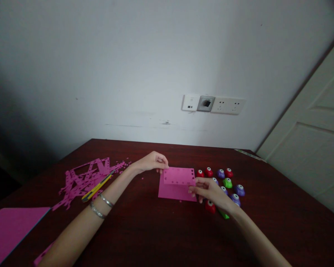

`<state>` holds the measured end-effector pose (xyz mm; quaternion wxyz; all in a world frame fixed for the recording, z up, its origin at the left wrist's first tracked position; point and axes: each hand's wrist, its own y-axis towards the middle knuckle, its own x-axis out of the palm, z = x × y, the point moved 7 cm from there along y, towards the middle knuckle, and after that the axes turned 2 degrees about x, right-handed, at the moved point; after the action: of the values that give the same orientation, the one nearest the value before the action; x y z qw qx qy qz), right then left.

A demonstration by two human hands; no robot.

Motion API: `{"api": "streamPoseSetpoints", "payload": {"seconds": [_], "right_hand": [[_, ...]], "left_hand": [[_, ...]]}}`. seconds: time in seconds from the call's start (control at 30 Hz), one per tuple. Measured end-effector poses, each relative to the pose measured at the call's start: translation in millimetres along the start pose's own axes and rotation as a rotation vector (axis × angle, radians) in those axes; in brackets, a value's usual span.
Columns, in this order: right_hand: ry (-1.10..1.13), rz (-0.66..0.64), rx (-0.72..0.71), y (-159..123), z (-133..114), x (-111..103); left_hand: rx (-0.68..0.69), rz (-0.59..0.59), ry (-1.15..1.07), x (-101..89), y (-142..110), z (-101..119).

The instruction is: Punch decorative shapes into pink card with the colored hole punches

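A small pink paper card (179,176) with holes punched along its edges is held up between both hands. My left hand (153,162) pinches its upper left corner, and my right hand (208,189) pinches its lower right side between thumb and fingers. Beneath it a larger plain pink sheet (175,193) lies on the table, partly covered by the card. Just beyond my right hand stand several small craft punches in red (209,171), purple (239,190) and green (227,183).
On the left lies a tangle of punched pink paper strips (80,181) with tiny scattered bits. A yellow utility knife (97,188) rests beside it, behind my left forearm. A stack of pink paper (19,226) lies at the near left. The wall with sockets (228,105) borders the dark table's far edge.
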<state>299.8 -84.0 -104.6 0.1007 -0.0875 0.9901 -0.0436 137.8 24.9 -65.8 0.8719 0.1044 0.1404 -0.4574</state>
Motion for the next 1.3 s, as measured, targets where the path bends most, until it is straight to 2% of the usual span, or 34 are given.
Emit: {"api": "streamPoseSetpoints", "payload": {"seconds": [0.13, 0.27, 0.57, 1.0, 1.3], "right_hand": [[-0.048, 0.029, 0.032, -2.7, 2.4, -3.4], [0.021, 0.031, 0.019, -2.6, 3.8, -2.5], [0.040, -0.077, -0.025, -1.4, 1.0, 7.9], [-0.056, 0.024, 0.071, -7.1, -4.2, 0.6], [0.061, -0.054, -0.002, -6.8, -2.6, 6.1]], "left_hand": [[-0.007, 0.000, 0.001, 1.3, -0.2, -0.1], [-0.017, -0.007, -0.005, 4.0, -0.1, 0.1], [-0.012, -0.031, -0.027, 8.4, 0.2, 4.0], [-0.016, -0.023, -0.018, 5.9, -0.3, 1.6], [-0.019, -0.031, -0.022, 7.8, 0.1, 1.6]]}}
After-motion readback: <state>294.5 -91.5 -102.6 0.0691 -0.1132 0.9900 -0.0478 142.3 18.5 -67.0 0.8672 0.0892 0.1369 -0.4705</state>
